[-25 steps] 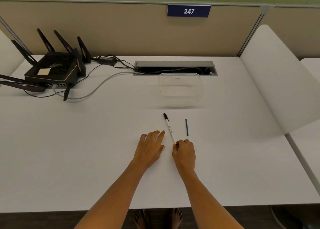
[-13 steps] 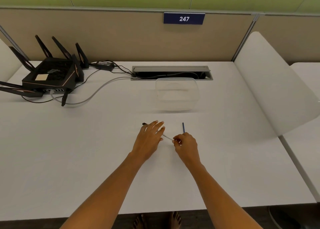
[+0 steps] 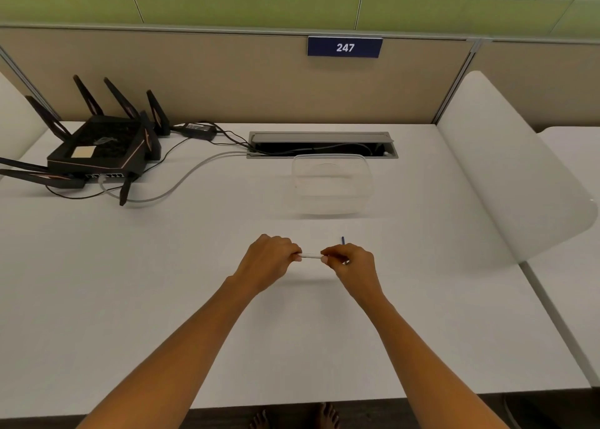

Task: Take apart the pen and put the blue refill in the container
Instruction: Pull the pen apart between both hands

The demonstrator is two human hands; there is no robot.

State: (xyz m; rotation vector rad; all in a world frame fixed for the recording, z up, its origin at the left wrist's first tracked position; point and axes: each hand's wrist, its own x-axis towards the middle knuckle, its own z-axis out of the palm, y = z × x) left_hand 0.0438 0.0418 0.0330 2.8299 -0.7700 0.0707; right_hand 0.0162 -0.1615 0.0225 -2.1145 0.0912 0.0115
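Observation:
A white pen (image 3: pixel 311 255) lies level between both hands, just above the white desk (image 3: pixel 130 298). My left hand (image 3: pixel 271 259) grips its left end, which is hidden in the fingers. My right hand (image 3: pixel 352 263) pinches its right end. A thin blue refill (image 3: pixel 343 241) lies on the desk behind my right hand, with only its far tip showing. A clear plastic container (image 3: pixel 331 183) stands open farther back, beyond the hands.
A black router (image 3: pixel 97 150) with antennas and cables sits at the back left. A cable slot (image 3: pixel 321 144) is cut into the desk behind the container. A white divider panel (image 3: pixel 506 168) rises at the right.
The pen went from lying on the desk under my right fingertips to being lifted and turned level. My left hand, flat before, now grips its left end.

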